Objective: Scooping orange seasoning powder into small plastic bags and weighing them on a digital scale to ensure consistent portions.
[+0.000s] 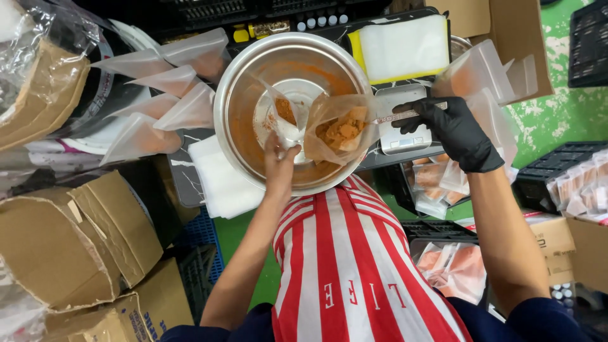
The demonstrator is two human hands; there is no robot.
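A crowded packing spot seen from above: a green floor (563,114), torn cardboard boxes (82,240) on the person's left, and a dark surface (180,180) carrying a big steel bowl (235,101) smeared inside with orange powder. The bare left hand (278,161) reaches over the bowl's near rim, its fingers pinched on the lower edge of a small clear pouch (284,117) that holds a little orange powder and stands inside the bowl. Just beside it, over the bowl's right half, hangs a larger plastic bag (339,130) with clumped orange powder in it; the right hand (453,126), in a black glove, has its fingers closed on that bag's top edge, above a small grey scale (396,142). Filled triangular pouches (161,101) lie fanned out left of the bowl, and more filled pouches (453,269) sit in dark crates on the right. A red-and-white striped apron (354,272) covers the person's front.
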